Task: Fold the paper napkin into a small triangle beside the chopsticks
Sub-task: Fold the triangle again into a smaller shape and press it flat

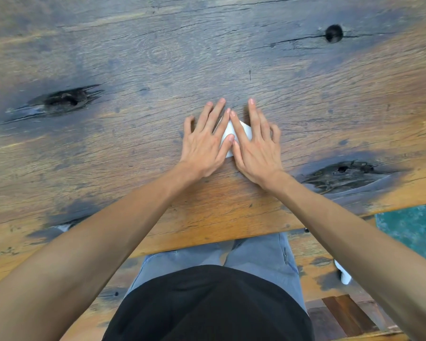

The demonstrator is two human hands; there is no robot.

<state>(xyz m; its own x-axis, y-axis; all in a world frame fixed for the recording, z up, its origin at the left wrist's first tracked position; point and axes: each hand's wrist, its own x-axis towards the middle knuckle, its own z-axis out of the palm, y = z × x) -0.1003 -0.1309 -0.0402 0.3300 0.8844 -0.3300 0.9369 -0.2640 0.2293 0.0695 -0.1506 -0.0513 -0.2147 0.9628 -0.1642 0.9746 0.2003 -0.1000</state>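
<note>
Your left hand (203, 143) and right hand (255, 146) lie flat, fingers spread, pressing a white paper napkin (228, 134) onto a weathered wooden table (133, 70), a little right of centre and toward its near edge. Neither hand grips anything; both palms bear down, index fingertips meeting at the far end and thumbs nearly touching over the paper. What shows of the napkin is a narrow wedge between your hands, its long axis running near to far and leaning slightly right, with a sliver peeking out past the right index finger and a small corner at the near end. Its full outline, and which way any point faces, cannot be told, since your hands cover most of it. The paper looks smooth and matte against the plank's rough, cracked grain, orange-brown near you and grey-blue farther off. Dark knots scar the wood: one at far left (67, 98), one at near right (347, 175), a round hole at far right (333, 33). Grey trousers (258, 254) and a black shirt (207, 306) fill the bottom; a teal surface (413, 230) is cut off at right.
</note>
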